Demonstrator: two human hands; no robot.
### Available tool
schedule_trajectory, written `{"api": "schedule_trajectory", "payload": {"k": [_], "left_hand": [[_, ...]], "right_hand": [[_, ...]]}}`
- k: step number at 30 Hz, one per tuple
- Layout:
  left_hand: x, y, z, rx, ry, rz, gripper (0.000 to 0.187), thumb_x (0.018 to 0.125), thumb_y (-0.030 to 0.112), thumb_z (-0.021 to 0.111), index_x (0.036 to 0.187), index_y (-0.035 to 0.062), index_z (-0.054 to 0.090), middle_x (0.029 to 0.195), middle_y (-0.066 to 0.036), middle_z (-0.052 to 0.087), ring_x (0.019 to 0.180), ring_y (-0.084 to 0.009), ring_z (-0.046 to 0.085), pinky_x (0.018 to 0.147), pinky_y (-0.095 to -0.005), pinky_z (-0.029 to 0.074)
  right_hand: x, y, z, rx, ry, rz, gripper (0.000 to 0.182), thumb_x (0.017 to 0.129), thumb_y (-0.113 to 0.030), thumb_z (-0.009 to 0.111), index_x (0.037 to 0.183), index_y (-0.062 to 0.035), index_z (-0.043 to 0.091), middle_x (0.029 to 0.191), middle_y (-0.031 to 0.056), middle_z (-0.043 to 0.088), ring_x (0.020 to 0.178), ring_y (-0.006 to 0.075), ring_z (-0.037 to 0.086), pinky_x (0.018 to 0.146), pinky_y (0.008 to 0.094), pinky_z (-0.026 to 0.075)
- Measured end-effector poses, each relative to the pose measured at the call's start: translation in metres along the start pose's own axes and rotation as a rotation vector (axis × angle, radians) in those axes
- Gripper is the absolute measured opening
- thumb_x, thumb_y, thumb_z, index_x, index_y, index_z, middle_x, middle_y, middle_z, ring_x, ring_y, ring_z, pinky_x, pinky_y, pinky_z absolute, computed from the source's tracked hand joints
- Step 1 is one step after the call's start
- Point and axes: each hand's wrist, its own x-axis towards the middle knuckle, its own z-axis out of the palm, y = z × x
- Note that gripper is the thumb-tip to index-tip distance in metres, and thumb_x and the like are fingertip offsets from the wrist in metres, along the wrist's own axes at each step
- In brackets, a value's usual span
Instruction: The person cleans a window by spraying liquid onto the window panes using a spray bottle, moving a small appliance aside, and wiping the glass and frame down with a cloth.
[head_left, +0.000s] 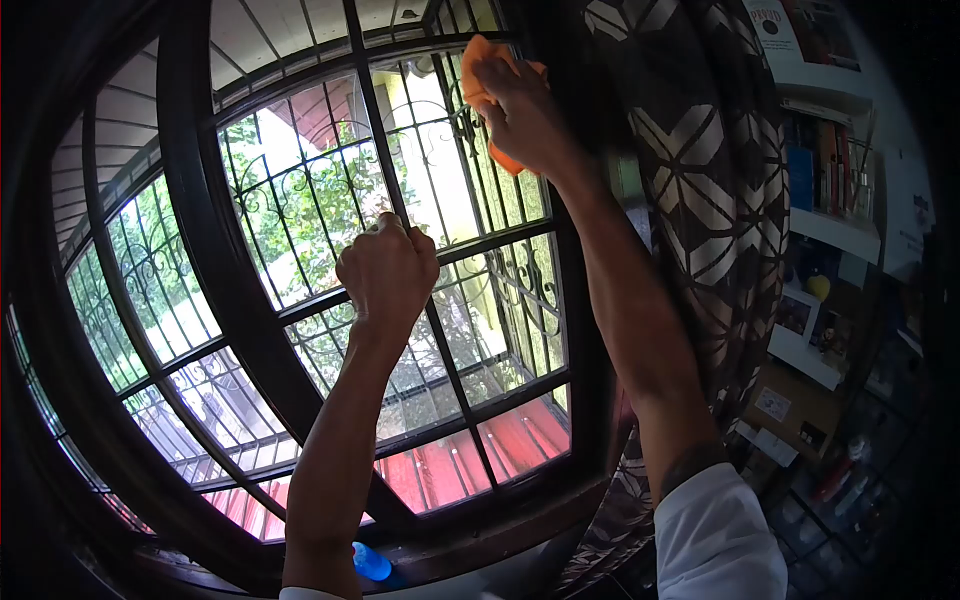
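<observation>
Brightly orange, crumpled cloth [475, 66], right grip [522, 112] clamped on it, left grip [390, 265] balled.

You seem to be in a home: a window [462, 392] with scrolled grilles [540, 290] faces greenery [340, 190], a patterned curtain [700, 190] hangs beside it, and books [832, 165] stand behind the front edge of a white shelf [838, 232], above a framed picture [797, 313].

Upper centre, the right hand [517, 112] partly hides an orange cloth [477, 72]; upper right, book spines [833, 162] are unreadably small.
</observation>
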Motion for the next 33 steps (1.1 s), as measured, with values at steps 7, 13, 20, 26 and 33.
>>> {"api": "schedule_trajectory", "payload": {"k": [7,13,20,26,33], "left_hand": [[0.0,0.0,-0.001,-0.063,-0.033,0.004,0.025,0.082,0.025,0.064,0.083,0.0003,0.065,0.062,-0.02,0.065,0.056,-0.0369,0.065,0.057,-0.0492,0.052],[0.0,0.003,-0.002,-0.034,-0.043,-0.016,0.023,0.081,0.023,0.065,0.081,0.0,0.065,0.064,-0.02,0.065,0.056,-0.0367,0.066,0.057,-0.0487,0.051],[0.001,0.004,-0.001,-0.026,-0.05,0.009,0.023,0.08,0.02,0.068,0.079,-0.0021,0.062,0.062,-0.019,0.064,0.056,-0.0351,0.067,0.053,-0.0459,0.053],[0.001,0.002,0.002,-0.024,-0.021,0.011,0.023,0.079,0.021,0.068,0.078,-0.0015,0.062,0.061,-0.019,0.064,0.056,-0.0341,0.067,0.052,-0.0453,0.053],[0.001,0.002,0.003,0.009,-0.014,0.019,0.024,0.082,0.023,0.065,0.079,-0.0006,0.062,0.062,-0.019,0.065,0.057,-0.0351,0.068,0.054,-0.0466,0.054]], "right_hand": [[-0.102,-0.061,-0.005,-0.182,-0.17,0.026,0.062,0.075,0.014,0.057,0.135,-0.003,0.055,0.132,0.0191,0.059,0.124,0.0423,0.051,0.11,0.0446,0.041],[-0.003,-0.051,0.008,-0.039,0.195,-0.071,0.044,0.074,0.015,0.057,0.112,-0.0034,0.064,0.117,0.0158,0.065,0.107,0.0435,0.057,0.097,0.0461,0.046],[0.035,-0.053,0.058,-0.22,0.103,-0.131,0.054,0.068,0.006,0.068,0.121,-0.006,0.06,0.134,0.0074,0.056,0.119,0.0377,0.049,0.1,0.0468,0.042],[0.018,0.01,0.022,-0.414,0.061,-0.004,0.064,0.064,0.002,0.078,0.124,-0.0014,0.055,0.128,0.0105,0.058,0.115,0.0357,0.054,0.094,0.0453,0.049],[0.001,0.008,0.008,-0.514,-0.091,0.13,0.06,0.071,-0.001,0.073,0.127,-0.0025,0.054,0.129,0.0143,0.057,0.116,0.0352,0.052,0.094,0.048,0.046]]}}
